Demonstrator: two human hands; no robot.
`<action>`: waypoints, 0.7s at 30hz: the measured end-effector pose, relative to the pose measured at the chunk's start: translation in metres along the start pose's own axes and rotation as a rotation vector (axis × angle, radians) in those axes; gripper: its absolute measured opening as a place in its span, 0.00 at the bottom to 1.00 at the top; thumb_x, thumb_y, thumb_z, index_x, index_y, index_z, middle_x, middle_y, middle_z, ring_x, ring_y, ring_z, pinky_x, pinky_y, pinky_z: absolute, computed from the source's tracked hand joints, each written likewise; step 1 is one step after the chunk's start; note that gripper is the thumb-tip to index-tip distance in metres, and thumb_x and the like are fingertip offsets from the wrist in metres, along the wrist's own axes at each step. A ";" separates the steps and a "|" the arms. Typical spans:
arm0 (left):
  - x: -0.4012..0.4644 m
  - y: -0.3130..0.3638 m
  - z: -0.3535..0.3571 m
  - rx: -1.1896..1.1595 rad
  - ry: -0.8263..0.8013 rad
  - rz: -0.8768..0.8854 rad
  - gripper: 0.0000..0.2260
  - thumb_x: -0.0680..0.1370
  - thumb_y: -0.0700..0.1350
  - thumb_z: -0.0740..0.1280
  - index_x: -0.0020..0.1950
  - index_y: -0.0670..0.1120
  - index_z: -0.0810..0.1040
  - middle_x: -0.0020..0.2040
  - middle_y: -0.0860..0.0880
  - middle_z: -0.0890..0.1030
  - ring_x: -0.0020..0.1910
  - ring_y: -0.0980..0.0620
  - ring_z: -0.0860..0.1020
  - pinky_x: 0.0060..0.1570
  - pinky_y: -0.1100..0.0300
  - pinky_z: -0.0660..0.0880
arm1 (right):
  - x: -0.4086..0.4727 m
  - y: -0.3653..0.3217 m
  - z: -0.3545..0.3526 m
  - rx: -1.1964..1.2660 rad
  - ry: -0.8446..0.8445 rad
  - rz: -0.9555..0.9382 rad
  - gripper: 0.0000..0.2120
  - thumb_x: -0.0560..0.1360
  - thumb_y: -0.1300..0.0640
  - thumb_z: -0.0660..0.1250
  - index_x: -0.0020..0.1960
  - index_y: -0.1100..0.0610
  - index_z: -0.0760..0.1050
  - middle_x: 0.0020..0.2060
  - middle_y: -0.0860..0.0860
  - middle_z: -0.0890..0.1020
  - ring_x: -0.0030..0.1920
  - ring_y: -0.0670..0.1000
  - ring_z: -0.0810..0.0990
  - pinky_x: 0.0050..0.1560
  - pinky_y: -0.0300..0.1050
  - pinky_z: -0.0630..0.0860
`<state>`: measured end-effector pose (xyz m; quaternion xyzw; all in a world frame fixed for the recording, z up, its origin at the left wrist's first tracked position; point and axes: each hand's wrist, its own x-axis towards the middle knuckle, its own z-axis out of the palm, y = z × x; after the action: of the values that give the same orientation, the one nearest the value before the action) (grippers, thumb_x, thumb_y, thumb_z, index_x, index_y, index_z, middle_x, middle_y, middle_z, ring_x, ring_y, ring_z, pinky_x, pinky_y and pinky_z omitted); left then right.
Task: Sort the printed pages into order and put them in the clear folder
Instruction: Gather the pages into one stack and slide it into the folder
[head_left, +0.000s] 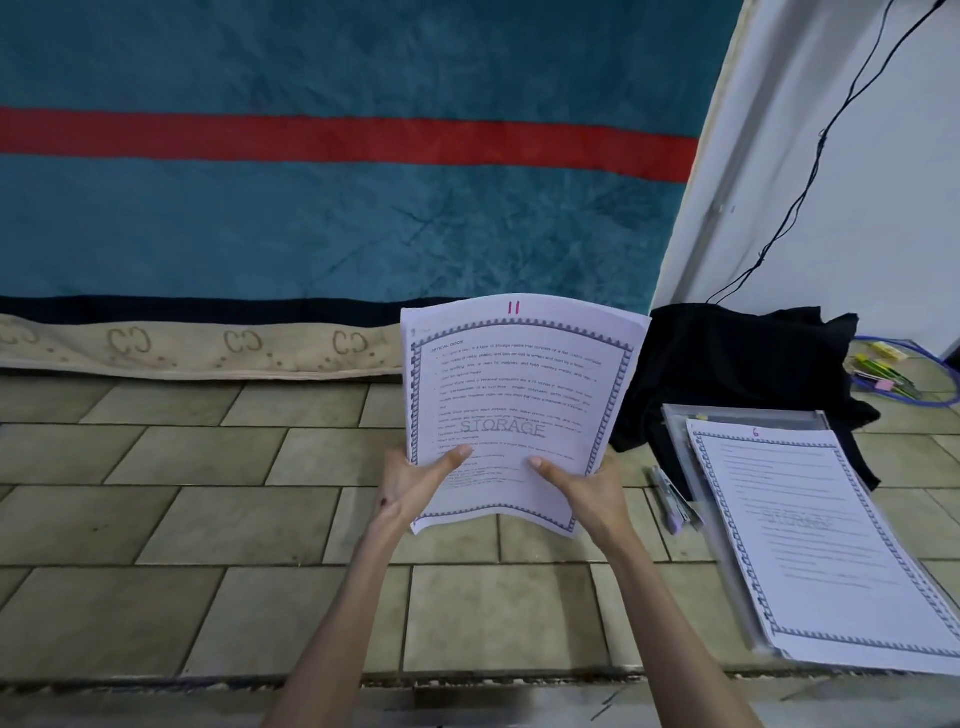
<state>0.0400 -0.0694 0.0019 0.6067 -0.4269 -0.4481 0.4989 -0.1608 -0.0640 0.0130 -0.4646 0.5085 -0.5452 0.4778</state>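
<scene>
I hold a stack of printed pages (519, 395) upright above the tiled floor; the top sheet carries a red "11" and a STORAGE watermark. My left hand (415, 480) grips the stack's lower left edge, thumb on the front. My right hand (582, 488) grips the lower right part, thumb on the front too. To the right, a page marked "6" (826, 540) lies flat on the clear folder (737, 415) on the floor.
Pens (670, 501) lie on the tiles beside the folder's left edge. A black cloth bag (727, 374) sits behind it, with highlighters and a blue cable (893, 379) farther right. A teal blanket with a red stripe (332, 208) covers a mattress ahead.
</scene>
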 end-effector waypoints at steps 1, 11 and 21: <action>0.000 -0.001 0.000 -0.012 0.006 -0.009 0.07 0.66 0.50 0.77 0.38 0.54 0.81 0.31 0.63 0.82 0.39 0.62 0.81 0.43 0.62 0.78 | 0.000 0.000 0.000 -0.007 -0.013 0.001 0.14 0.66 0.63 0.76 0.43 0.47 0.77 0.42 0.41 0.82 0.38 0.35 0.82 0.37 0.30 0.78; 0.018 0.045 -0.018 -0.319 -0.212 -0.161 0.22 0.68 0.56 0.72 0.58 0.47 0.79 0.58 0.45 0.81 0.57 0.46 0.80 0.61 0.45 0.73 | 0.011 -0.011 -0.032 -0.217 -0.320 0.226 0.19 0.64 0.61 0.78 0.53 0.53 0.78 0.48 0.48 0.84 0.46 0.47 0.85 0.47 0.46 0.81; 0.024 0.050 -0.003 -0.352 -0.285 -0.104 0.08 0.78 0.44 0.64 0.56 0.45 0.79 0.49 0.48 0.84 0.49 0.49 0.83 0.48 0.52 0.80 | 0.008 -0.015 -0.037 0.073 -0.325 0.313 0.28 0.59 0.47 0.76 0.56 0.56 0.78 0.49 0.51 0.85 0.49 0.53 0.84 0.46 0.48 0.82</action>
<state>0.0454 -0.0989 0.0491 0.4620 -0.3766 -0.6219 0.5079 -0.1989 -0.0671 0.0264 -0.4444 0.4705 -0.4005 0.6487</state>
